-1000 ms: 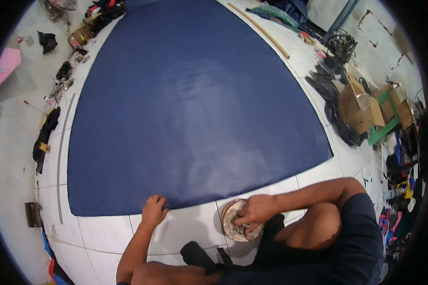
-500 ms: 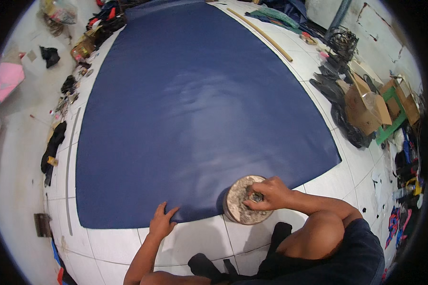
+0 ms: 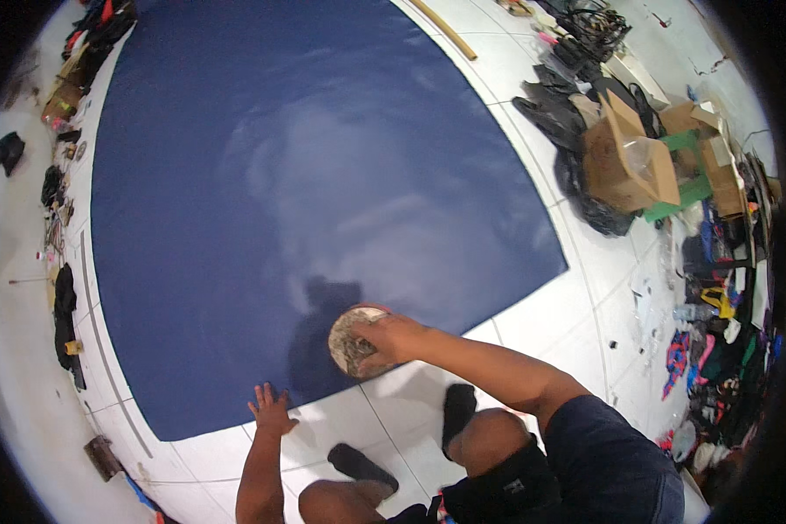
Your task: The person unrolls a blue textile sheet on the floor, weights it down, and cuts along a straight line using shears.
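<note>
A large dark blue sheet [image 3: 183,262], smooth and slightly shiny, lies spread over the tiled floor. My right hand [image 3: 391,339] grips the top of a round, drum-like weight [image 3: 344,349] with a rough, mottled grey-beige upper face. That weight is over the near edge of the sheet, its shadow falling on the blue; whether it rests there or hangs just above, I cannot tell. Its handle is hidden under my fingers. To the left, my left hand [image 3: 272,412] lies with fingers spread on the sheet's near edge, holding nothing.
White tiles [image 3: 533,323] border the sheet. A long tan tube [image 3: 445,28] lies beyond its right side. Open cardboard boxes [image 3: 624,162], black plastic bags [image 3: 598,214] and heaped clutter line the right wall. A thin grey strip [image 3: 118,367] runs along the left.
My right hand has carried the round weight leftward along the near edge. My left hand stays at the edge, its fingers more spread. The whole view has shifted and tilted.
</note>
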Demonstrator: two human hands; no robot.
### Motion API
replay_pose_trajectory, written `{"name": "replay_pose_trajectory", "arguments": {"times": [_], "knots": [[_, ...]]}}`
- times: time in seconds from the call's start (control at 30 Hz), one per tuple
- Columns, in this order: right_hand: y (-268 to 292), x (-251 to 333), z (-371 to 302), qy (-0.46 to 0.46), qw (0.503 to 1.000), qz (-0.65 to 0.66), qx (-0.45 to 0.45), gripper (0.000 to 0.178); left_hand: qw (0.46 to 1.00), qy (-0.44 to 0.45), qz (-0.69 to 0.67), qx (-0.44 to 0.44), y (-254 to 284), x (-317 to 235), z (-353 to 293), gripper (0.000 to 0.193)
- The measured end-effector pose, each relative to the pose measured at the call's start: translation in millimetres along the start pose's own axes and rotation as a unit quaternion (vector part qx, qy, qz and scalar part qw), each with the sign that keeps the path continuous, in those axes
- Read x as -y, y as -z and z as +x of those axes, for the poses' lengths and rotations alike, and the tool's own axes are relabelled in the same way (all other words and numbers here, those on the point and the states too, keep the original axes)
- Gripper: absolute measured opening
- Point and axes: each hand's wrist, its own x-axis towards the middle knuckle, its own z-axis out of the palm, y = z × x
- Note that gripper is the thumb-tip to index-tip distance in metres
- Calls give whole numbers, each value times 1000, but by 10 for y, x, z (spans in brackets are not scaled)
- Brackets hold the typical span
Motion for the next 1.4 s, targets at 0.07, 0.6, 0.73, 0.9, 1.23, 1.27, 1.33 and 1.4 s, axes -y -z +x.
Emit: {"name": "replay_pose_trajectory", "arguments": {"times": [0.07,0.6,0.73,0.9,1.23,1.27,1.33,1.4], "knots": [[249,195,-226,-66,997,23,20,57,998,55,2,4,312,-151,-93,61],[2296,510,-5339,-565,802,51,188,57,945,67,-320,14,2319,-1121,-3324,49],[3382,320,-5240,-660,706,201,-162,41,908,130,-376,131,2433,-1158,-3346,36],[4833,51,-3899,-591,710,246,-294,39,913,162,-353,125,3580,-1480,-2379,41],[5518,-485,-3099,-648,603,420,-200,42,864,-22,-476,-160,8626,-3482,-419,45],[5506,-755,-3166,-643,585,444,-218,44,844,-50,-502,-181,8928,-3574,-9,45],[6071,-754,-2508,-670,636,363,-119,48,829,-33,-516,-213,9415,-3590,263,44],[6867,-796,-2284,-668,667,317,-96,47,813,-26,-545,-204,9848,-3987,551,43]]}}
